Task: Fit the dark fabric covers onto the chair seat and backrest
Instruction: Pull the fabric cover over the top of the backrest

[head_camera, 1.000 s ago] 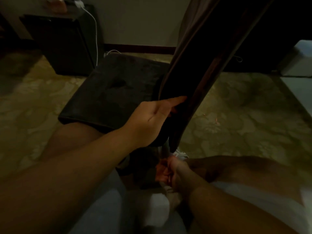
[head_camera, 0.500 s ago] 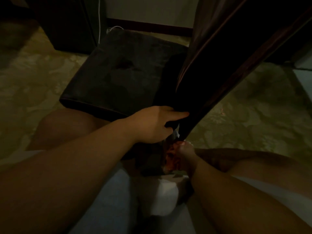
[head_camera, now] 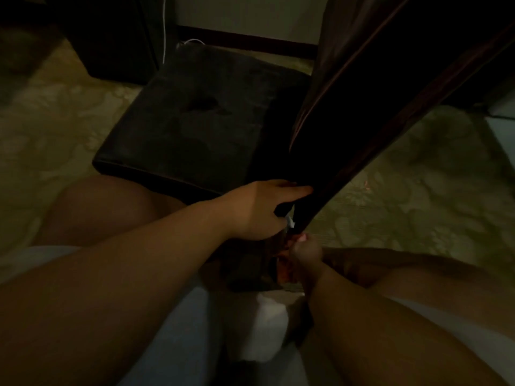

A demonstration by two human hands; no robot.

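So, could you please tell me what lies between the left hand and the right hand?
In the head view, the bottom corner of the dark backrest cover hangs between the left hand and right hand, with a small white scrap beside it.

Patterned floor (head_camera: 418,190) – dark cabinet (head_camera: 111,37) beside white cable (head_camera: 164,29), pale wall (head_camera: 245,15).

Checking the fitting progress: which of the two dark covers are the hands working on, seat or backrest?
The backrest cover: the left hand grips its bottom edge, the right hand just below; the seat cover lies untouched.
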